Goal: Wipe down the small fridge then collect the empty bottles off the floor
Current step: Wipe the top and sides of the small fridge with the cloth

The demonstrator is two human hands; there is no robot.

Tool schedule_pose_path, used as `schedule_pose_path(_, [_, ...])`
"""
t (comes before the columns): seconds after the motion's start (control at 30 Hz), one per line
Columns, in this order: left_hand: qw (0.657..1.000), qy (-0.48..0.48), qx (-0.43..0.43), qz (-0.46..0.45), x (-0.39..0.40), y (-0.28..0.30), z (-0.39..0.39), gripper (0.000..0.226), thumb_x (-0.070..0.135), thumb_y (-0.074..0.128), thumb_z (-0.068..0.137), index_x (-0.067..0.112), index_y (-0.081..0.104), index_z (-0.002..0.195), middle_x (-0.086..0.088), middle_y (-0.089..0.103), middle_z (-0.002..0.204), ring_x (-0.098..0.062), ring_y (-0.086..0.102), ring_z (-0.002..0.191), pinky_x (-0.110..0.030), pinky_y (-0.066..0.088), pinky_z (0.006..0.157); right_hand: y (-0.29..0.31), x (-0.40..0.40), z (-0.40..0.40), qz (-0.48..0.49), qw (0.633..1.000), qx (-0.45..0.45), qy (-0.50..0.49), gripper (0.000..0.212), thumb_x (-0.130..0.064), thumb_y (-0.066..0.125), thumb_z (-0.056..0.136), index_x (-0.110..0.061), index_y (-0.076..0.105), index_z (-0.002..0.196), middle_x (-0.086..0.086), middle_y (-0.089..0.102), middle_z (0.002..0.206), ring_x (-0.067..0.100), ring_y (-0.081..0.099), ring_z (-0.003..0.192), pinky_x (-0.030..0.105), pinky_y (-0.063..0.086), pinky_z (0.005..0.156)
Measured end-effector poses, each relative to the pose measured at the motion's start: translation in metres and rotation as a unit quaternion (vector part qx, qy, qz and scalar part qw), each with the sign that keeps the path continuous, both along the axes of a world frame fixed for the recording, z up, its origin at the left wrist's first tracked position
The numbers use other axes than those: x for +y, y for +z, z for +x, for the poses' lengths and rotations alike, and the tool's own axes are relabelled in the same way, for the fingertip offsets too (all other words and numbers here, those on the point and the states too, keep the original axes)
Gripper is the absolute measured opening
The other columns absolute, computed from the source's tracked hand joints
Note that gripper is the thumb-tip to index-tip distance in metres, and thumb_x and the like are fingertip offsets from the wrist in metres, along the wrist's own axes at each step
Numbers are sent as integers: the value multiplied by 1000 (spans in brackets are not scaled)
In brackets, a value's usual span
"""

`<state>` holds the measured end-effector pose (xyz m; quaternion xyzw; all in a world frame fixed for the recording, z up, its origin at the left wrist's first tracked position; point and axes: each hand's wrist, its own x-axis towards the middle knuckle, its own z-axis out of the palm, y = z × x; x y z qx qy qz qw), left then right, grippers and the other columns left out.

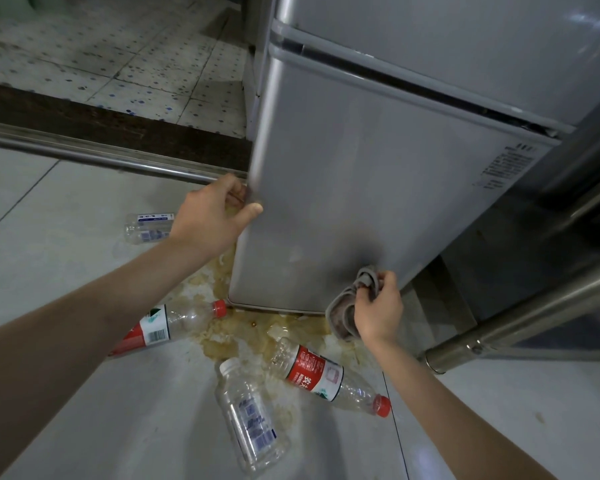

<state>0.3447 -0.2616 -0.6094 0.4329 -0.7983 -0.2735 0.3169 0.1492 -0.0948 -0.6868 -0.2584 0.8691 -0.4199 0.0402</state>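
- Blue-label bottle [148, 227] lying on floor, far left, partly behind left wrist.
- Left hand [212, 216] grips left edge of the fridge [354, 188] lower door, thumb on its front.
- Red-label bottle [168, 327] on its side, cap near fridge base; brown spill [236, 336] around it.
- Clear bottle [248, 415] and second red-label bottle [326, 375] lying in front.
- Right hand [378, 311] clutches bunched grey cloth [347, 306] at door's bottom corner.
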Motion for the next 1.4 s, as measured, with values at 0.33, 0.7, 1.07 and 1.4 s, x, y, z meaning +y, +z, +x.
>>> schedule_pose_path(0.33, [999,-9,9,34,0,1,2,16,34,64,86,23,53,90,7,60,91,-9,56,89,-25,39,77,15,3,19,52,993,-34,100,18,-14,59,89,-18,51,104,1,61,103,20,60,95,33,51,82])
schedule_pose_path(0.7, [978,-32,-132,158,-7,47,20,42,36,65,85,19,58,122,2,62,121,-19,59,101,-31,43,94,90,9,45,103,986,-77,104,25,-6,60,84,-25,45,90,-3,57,89,17,57,86,33,49,79])
schedule_pose_path(1.07, [946,-36,-209,243,-13,190,81,27,37,67,84,33,62,110,11,63,93,-14,61,83,-28,47,85,260,2,99,148,975,-118,113,22,0,57,84,-18,47,90,-3,52,87,13,53,81,19,38,72])
schedule_pose_path(1.4, [934,-4,-212,288,-24,379,140,28,38,64,84,32,62,112,10,68,103,-13,58,77,-27,47,82,454,-1,182,199,961,-175,79,21,-2,58,85,-19,47,90,-1,54,89,17,54,82,21,36,70])
